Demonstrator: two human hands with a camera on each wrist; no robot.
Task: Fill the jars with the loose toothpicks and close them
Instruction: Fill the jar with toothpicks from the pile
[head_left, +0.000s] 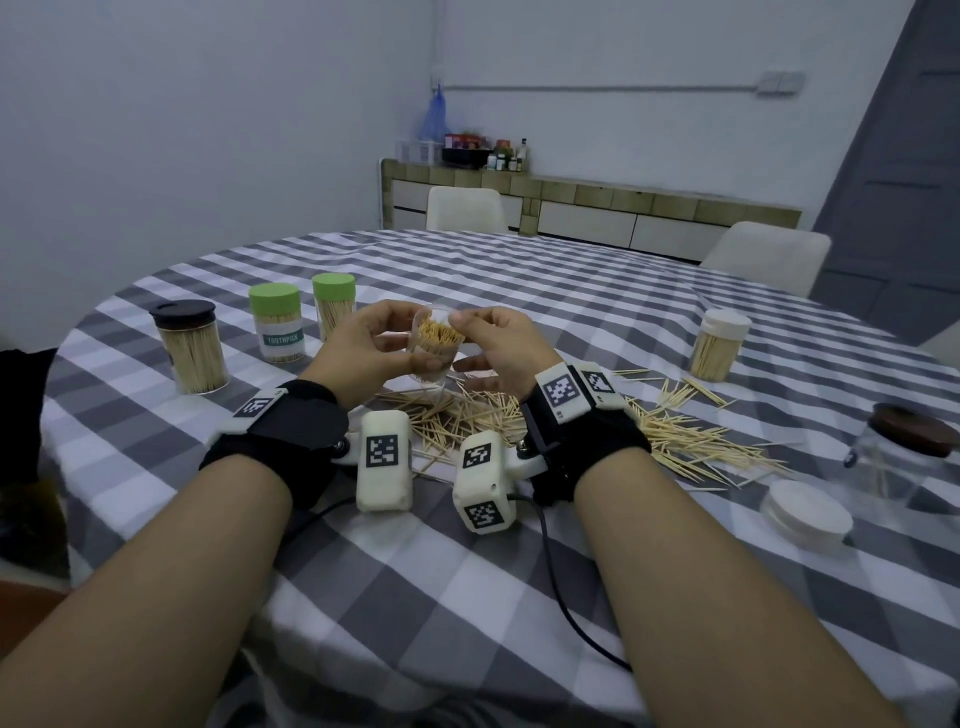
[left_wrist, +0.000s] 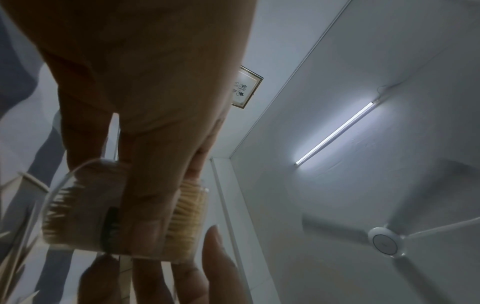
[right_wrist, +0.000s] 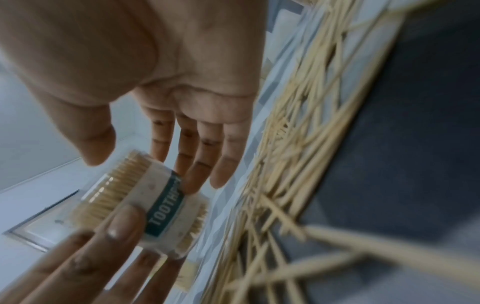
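An open clear jar (head_left: 435, 347) packed with toothpicks is held up above the table (head_left: 519, 597), tilted toward the camera, over a scattered pile of loose toothpicks (head_left: 670, 436). The left hand (head_left: 358, 348) grasps it, fingers curled round its side. The right hand (head_left: 493, 343) is at the rim; its fingers look mostly straight and relaxed, and whether they pinch anything cannot be told.

The round table wears a grey and white checked cloth. To the left stand three closed, filled jars: a black-lidded jar (head_left: 191, 345) and two green-lidded jars (head_left: 277, 323) (head_left: 334, 304). To the right stand a white-capped jar (head_left: 719, 345), a loose white lid (head_left: 808, 512) and a brown-lidded jar (head_left: 901, 457). Beyond are two pale chairs (head_left: 466, 209) and a low cabinet (head_left: 649, 213) against the wall.

Only the right wrist view shows the jar's dark label band (right_wrist: 166, 207); only the left wrist view shows the ceiling fan (left_wrist: 387, 242), a lit tube lamp (left_wrist: 336, 132) and a framed picture (left_wrist: 245, 87).
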